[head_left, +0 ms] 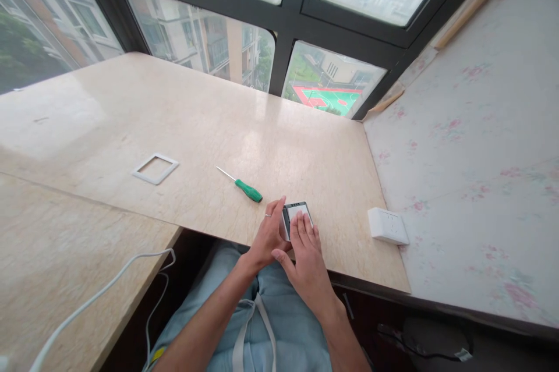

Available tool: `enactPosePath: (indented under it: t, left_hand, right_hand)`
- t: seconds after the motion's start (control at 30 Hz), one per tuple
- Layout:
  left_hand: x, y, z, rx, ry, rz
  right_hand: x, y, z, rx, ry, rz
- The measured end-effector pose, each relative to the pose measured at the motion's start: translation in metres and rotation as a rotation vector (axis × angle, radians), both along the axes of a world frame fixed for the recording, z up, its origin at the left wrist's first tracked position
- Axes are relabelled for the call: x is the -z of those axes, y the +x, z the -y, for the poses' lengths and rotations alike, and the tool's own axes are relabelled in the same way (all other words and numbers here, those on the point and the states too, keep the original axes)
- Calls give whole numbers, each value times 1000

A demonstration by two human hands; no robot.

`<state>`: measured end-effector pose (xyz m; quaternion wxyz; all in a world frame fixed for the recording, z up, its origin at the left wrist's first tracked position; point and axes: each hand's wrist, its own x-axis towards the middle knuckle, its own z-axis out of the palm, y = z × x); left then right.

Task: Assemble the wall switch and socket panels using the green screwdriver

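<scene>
Near the front edge of the stone sill is a wall switch [297,208] with a white face and a dark grey surround. My left hand [271,236] grips it from the left side, its thumb along the edge and a ring on one finger. Stretched fingers of my right hand [307,255] lie flat on the white face, covering its lower part, with the thumb held apart. A screwdriver [248,190] with a green handle lies just beyond my hands, its shaft pointing to the far left. Farther left, a white square cover frame [156,169] rests flat on the sill.
A white socket box [388,226] is mounted on the flowered wall [471,186] at the right. Dark-framed windows [288,28] stand behind the sill [209,121]. A white cable [100,293] crosses the lower-left surface and hangs over its edge.
</scene>
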<state>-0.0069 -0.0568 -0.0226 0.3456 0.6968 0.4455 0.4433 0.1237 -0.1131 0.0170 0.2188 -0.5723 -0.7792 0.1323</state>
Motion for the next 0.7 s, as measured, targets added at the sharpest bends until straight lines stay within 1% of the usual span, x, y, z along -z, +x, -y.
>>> enactPosePath:
  t: [0.2,0.3,0.4,0.5,0.6,0.7]
  left_hand:
    - [2,4,-4,14,93,-160]
    - [2,5,-5,41,93,-208]
    - [0,4,-6,42,86,-228]
    - [-2,5,-7,31,83,-258]
    - [-4,7,-7,11,88,-292]
    - [-5,8,-7,14,86,-329]
  right_hand:
    - [10,1,6,36,18,31]
    - [10,6,7,65,45,-12]
    - [12,18,4,121,66,-125]
    - [16,37,-1,188,64,-215]
    - [21,54,-6,177,36,-256]
    - [24,63,-10,158,26,-289]
